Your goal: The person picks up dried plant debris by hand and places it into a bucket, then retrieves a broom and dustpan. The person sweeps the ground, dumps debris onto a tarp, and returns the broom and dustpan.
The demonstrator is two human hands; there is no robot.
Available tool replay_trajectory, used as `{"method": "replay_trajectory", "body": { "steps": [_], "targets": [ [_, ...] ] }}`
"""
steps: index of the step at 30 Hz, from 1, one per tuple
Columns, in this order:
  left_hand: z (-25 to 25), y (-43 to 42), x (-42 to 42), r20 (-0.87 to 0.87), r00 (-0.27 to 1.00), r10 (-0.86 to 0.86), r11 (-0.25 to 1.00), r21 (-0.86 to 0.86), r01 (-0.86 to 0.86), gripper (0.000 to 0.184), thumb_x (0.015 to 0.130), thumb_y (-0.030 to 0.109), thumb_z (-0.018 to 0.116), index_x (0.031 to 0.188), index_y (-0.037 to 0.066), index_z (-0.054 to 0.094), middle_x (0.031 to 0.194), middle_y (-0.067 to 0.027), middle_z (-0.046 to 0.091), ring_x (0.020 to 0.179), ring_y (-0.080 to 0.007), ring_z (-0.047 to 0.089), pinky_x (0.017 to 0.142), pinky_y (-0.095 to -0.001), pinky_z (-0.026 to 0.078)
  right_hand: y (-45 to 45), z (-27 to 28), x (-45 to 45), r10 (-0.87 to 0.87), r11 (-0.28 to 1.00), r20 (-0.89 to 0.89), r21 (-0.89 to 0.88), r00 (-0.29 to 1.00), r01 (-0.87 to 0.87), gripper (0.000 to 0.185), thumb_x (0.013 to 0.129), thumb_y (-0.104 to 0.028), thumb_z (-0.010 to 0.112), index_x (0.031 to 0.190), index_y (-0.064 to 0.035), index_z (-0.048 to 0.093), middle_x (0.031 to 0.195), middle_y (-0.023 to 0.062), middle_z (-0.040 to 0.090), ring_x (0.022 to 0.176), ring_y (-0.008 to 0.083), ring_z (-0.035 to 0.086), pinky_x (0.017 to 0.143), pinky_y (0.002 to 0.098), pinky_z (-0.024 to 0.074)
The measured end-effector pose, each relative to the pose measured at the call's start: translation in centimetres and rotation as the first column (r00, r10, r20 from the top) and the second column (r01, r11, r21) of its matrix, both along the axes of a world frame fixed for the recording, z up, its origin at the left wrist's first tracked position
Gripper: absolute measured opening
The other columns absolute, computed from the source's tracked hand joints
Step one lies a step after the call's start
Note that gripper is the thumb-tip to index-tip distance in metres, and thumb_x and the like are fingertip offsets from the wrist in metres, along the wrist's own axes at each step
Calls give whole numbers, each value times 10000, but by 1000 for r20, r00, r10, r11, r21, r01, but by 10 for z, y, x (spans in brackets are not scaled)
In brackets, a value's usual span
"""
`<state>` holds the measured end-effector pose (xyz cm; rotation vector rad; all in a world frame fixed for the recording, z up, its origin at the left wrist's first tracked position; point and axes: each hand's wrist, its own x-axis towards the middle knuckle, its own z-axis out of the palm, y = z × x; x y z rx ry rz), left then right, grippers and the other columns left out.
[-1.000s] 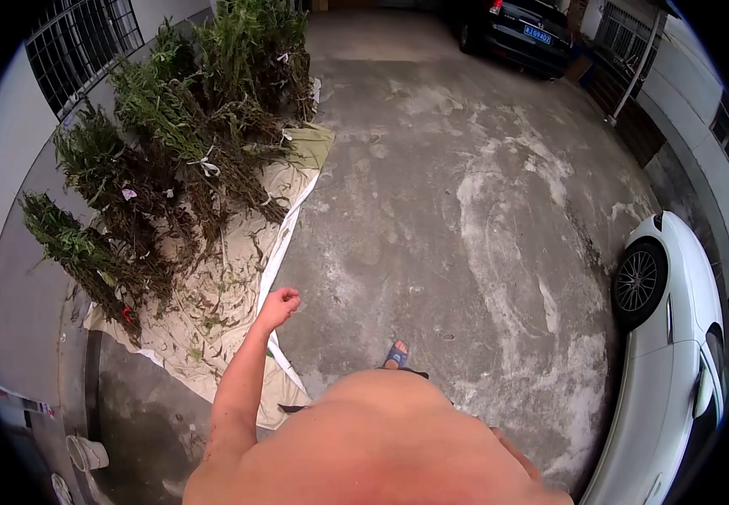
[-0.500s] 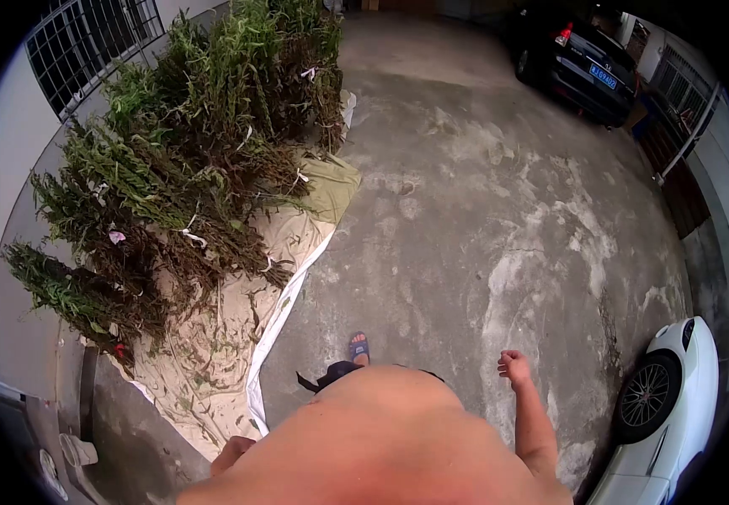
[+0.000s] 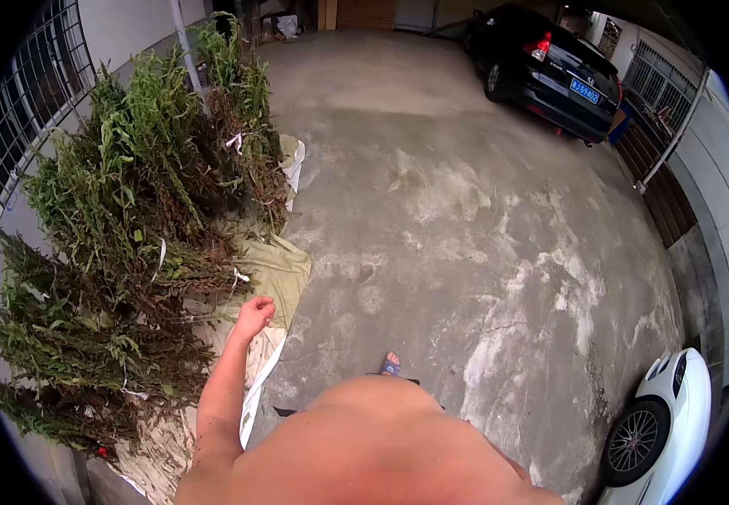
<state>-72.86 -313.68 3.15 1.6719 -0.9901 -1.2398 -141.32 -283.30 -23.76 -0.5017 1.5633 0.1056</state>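
Observation:
My left hand (image 3: pixel 257 317) is swung forward at the end of an outstretched arm, its fingers loosely curled with nothing seen in them. In the view it overlaps the edge of a green cloth (image 3: pixel 284 265), apart from the plants. Bundles of cut leafy plants (image 3: pixel 141 160) lean against the wall at left, green at the tops and brown lower down, tied with pale strips (image 3: pixel 235 143). More bundles (image 3: pixel 95 353) lie on a beige sheet (image 3: pixel 162 459). Of my right arm only a sliver shows beside my body; my right hand is out of sight.
Stained concrete floor (image 3: pixel 398 244) stretches ahead. A dark car (image 3: pixel 550 76) stands at the back right, and a white car (image 3: pixel 676 421) at the near right. A sandalled foot (image 3: pixel 390 365) is below me. A barred window (image 3: pixel 32 84) is on the left wall.
The plants and sheet have come nearer and lower in the view as I move forward. My left hand has swung up and forward; my right hand has dropped back out of view.

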Motion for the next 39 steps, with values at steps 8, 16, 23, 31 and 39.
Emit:
{"method": "replay_trajectory", "body": {
  "steps": [8, 16, 23, 31, 39],
  "targets": [
    [-90, -7, 15, 0, 996, -86, 701, 710, 61, 126, 734, 215, 567, 702, 109, 506, 601, -10, 490, 538, -162, 511, 566, -369, 429, -493, 223, 35, -216, 896, -86, -413, 973, 162, 131, 776, -136, 516, 841, -38, 572, 691, 69, 569, 539, 164, 537, 455, 282, 443],
    [-202, -162, 124, -115, 966, 232, 410, 912, 10, 123, 785, 179, 496, 875, 94, 499, 619, -46, 480, 537, -151, 488, 513, -336, 415, -797, 197, 102, -300, 799, -66, -562, 952, 213, 118, 771, -121, 527, 852, -42, 563, 687, 54, 566, 556, 152, 541, 473, 289, 448],
    [-19, -657, 89, 0, 993, 119, 912, 395, -109, 85, 755, 84, 503, 815, 44, 548, 647, -27, 536, 549, -121, 513, 444, -244, 405, -895, 152, 141, 139, 984, -13, -115, 990, -140, 147, 753, -190, 444, 770, -93, 553, 733, 62, 512, 635, 200, 477, 527, 336, 376],
    [-43, -983, 85, -3, 994, 111, 993, 48, -111, 230, 767, 164, 593, 935, 9, 573, 691, -16, 559, 581, -93, 521, 493, -239, 428, -1174, 18, 56, 841, -83, -538, -233, 58, -969, 421, 762, -384, 423, 1023, -100, 589, 1104, 129, 553, 1010, 286, 531, 862, 403, 418],
    [-124, -959, 98, 30, 950, 312, 524, 828, -198, 97, 761, 169, 521, 781, 82, 558, 655, -25, 540, 534, -156, 523, 476, -314, 442, -1653, 189, 154, 1, 934, 33, -357, 999, 11, 79, 770, -117, 455, 738, -80, 516, 639, 76, 506, 472, 164, 477, 387, 289, 388]
  ]
}}
